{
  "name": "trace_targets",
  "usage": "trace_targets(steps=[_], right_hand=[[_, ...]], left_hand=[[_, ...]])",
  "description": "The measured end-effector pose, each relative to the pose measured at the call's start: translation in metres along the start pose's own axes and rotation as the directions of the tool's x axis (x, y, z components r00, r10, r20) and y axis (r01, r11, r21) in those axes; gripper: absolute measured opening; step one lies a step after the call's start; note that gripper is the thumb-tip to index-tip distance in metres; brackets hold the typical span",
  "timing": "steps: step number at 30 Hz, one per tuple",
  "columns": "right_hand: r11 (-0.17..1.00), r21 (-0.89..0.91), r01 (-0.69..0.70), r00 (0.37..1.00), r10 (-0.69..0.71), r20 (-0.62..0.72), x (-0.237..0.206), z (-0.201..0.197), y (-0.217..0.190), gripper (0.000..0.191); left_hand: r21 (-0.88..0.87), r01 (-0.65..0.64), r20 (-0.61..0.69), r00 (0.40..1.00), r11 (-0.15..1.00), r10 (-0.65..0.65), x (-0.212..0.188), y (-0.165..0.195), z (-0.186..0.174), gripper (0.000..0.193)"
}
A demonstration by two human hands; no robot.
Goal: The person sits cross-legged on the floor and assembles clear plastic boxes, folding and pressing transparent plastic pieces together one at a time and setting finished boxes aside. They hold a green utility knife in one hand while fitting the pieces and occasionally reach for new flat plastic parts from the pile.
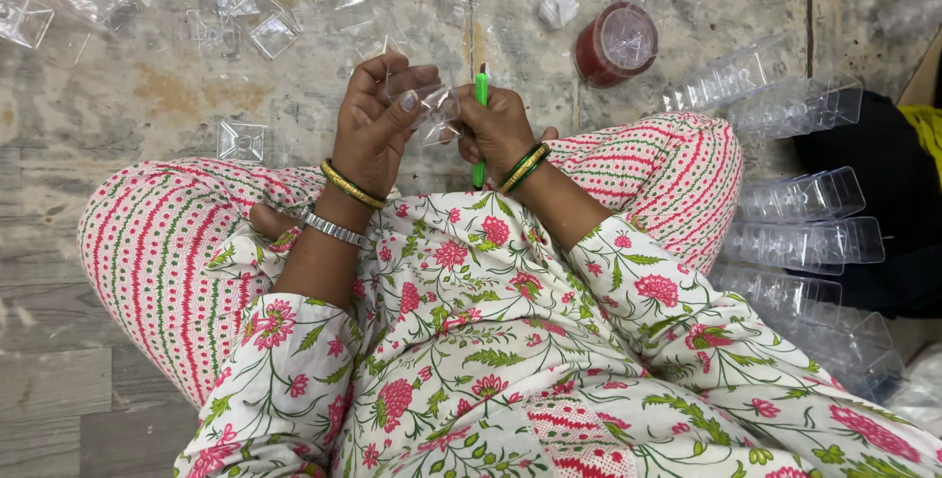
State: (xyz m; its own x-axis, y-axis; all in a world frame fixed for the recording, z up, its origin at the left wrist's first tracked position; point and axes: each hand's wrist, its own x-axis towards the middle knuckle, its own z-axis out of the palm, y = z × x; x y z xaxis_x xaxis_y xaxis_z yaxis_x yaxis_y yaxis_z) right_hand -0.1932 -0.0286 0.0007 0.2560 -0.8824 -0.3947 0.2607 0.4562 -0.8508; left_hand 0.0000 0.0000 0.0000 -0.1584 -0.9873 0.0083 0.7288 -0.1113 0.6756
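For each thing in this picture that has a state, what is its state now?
left hand: gripping a small clear plastic piece
right hand: closed around a green tool, upright
red-brown round container: tipped on its side
clear plastic trays: stacked, lying sideways
loose clear pieces: scattered on the floor

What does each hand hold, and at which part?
Left hand pinches a small clear plastic piece by its edge; right hand grips a green tool around its middle.

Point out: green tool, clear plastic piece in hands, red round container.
green tool (480,95): head view, upper shaft above right hand.
clear plastic piece (435,108): head view, middle, between both hands.
red round container (615,43): head view, its clear top.
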Motion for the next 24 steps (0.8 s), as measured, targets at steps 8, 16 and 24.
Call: trace_targets(steps=[8,16,24], right_hand=[[0.993,-0.106,0.042,0.999,-0.039,0.031,-0.033,-0.015,-0.008,0.023],[0.652,-0.516,0.556,0.829,-0.389,0.402,-0.087,-0.027,0.006,0.032],[0.619,-0.521,0.588,0.797,-0.552,0.245,-0.094,-0.044,0.016,0.024]], left_hand=[[-0.017,0.002,-0.073,0.997,1.000,-0.003,-0.022,-0.009,0.005,0.037],[-0.090,0.005,-0.174,0.985,0.996,-0.021,-0.064,-0.032,0.017,0.034],[-0.097,0.060,-0.187,0.979,0.993,-0.077,-0.062,-0.056,0.035,0.036]])
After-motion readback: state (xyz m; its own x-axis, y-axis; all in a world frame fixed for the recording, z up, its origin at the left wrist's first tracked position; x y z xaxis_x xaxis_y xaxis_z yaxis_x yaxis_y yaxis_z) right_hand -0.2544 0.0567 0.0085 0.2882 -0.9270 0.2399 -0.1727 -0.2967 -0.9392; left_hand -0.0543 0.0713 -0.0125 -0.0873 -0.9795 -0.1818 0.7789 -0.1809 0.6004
